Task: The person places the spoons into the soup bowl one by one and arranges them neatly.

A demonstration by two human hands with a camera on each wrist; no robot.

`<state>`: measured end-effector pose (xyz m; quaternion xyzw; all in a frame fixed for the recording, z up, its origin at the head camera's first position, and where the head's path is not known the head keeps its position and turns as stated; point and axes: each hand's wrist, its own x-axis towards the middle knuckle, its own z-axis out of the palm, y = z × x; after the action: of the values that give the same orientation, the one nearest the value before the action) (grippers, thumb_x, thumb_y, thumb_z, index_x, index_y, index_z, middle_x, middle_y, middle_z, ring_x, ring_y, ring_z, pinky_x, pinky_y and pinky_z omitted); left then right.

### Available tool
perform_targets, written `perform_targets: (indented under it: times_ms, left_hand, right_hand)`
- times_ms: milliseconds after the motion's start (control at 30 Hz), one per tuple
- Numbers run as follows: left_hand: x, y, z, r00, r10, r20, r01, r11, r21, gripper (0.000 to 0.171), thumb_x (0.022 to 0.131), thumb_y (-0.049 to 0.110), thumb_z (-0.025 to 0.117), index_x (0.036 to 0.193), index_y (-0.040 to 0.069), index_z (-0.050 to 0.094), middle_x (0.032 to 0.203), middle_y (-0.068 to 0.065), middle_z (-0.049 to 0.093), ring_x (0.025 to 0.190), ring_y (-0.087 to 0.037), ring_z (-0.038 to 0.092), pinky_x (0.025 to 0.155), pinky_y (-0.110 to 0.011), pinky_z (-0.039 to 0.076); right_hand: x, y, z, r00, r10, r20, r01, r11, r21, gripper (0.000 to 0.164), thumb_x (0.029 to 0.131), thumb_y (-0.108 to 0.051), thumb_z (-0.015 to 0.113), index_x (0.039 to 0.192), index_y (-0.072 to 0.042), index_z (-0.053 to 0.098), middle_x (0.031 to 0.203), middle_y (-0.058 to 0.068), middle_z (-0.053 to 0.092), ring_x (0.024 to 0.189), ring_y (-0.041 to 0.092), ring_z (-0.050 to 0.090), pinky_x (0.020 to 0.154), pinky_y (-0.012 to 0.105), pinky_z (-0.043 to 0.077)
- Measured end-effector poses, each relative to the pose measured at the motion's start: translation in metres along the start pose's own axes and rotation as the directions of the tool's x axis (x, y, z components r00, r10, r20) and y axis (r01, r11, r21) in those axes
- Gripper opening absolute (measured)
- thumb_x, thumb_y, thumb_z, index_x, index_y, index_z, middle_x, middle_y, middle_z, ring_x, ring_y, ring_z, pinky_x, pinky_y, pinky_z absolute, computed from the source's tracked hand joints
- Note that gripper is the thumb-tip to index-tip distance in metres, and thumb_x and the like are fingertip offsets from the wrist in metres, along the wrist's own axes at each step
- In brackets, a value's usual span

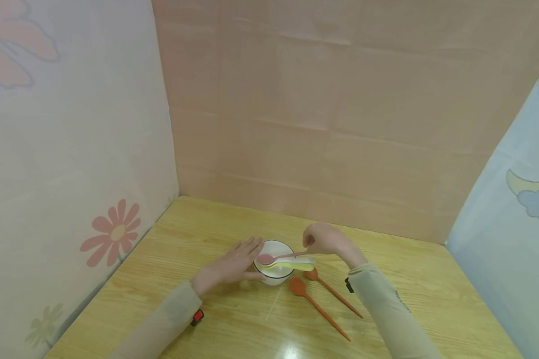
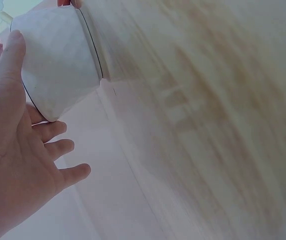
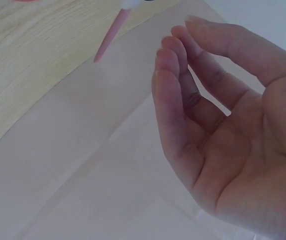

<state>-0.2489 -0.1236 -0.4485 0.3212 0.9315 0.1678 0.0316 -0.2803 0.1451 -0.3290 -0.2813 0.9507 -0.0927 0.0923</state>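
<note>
A white bowl [image 1: 274, 280] with a dark rim stands on the table. My left hand [image 1: 233, 263] holds it, thumb on the near side and fingers at the far rim. In the left wrist view the left hand [image 2: 20, 130] spans the bowl [image 2: 58, 60]. A pink spoon [image 1: 266, 259], a white spoon [image 1: 306, 260] and a yellow-green spoon [image 1: 303, 267] lie in the bowl, handles over its right rim. My right hand [image 1: 325, 239] hovers by the pink handle's end. The right wrist view shows that hand [image 3: 218, 115] loosely curled, holding nothing, apart from the pink handle [image 3: 110, 37].
Two orange spoons, one nearer [image 1: 323, 311] and one farther [image 1: 337, 294], lie on the wooden table [image 1: 224, 319] right of the bowl. A tan backdrop [image 1: 296, 124] rises behind the table, with patterned sheets at the left [image 1: 72, 149] and right [image 1: 512, 249].
</note>
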Motion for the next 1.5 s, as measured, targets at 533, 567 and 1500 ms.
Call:
perform_targets:
  times_ms: [533,567,1500]
  left_hand:
    - [0.002,-0.003,0.004,1.000,-0.004,0.000,0.004,1.000,0.021,0.092,0.094,0.059,0.055,0.157,0.001,0.021,0.166,-0.017,0.020,0.154,-0.037,0.017,0.122,-0.060,0.022]
    - [0.002,-0.003,0.004,1.000,-0.004,-0.001,0.004,1.000,0.020,0.092,0.094,0.059,0.055,0.157,0.001,0.021,0.166,-0.016,0.020,0.154,-0.037,0.017,0.122,-0.060,0.022]
    - [0.003,-0.004,0.005,1.000,0.016,-0.019,-0.015,1.000,0.025,0.092,0.094,0.056,0.058,0.156,-0.002,0.022,0.164,-0.021,0.021,0.153,-0.041,0.019,0.121,-0.062,0.023]
  right_hand:
    - [-0.019,0.024,-0.001,0.998,-0.013,-0.053,0.016,0.998,0.066,0.009,0.080,-0.004,0.075,0.088,-0.003,0.070,0.084,0.004,0.067,0.078,0.014,0.056,0.072,0.031,0.051]
    - [-0.021,0.025,-0.001,0.998,-0.011,-0.057,0.015,0.998,0.068,0.009,0.080,-0.005,0.075,0.088,-0.004,0.070,0.084,0.004,0.067,0.078,0.014,0.056,0.072,0.031,0.050]
    - [-0.052,0.050,0.019,0.996,0.041,-0.083,-0.025,0.982,0.185,0.010,0.080,-0.006,0.073,0.089,-0.006,0.070,0.080,0.001,0.067,0.072,0.009,0.056,0.062,0.025,0.048]
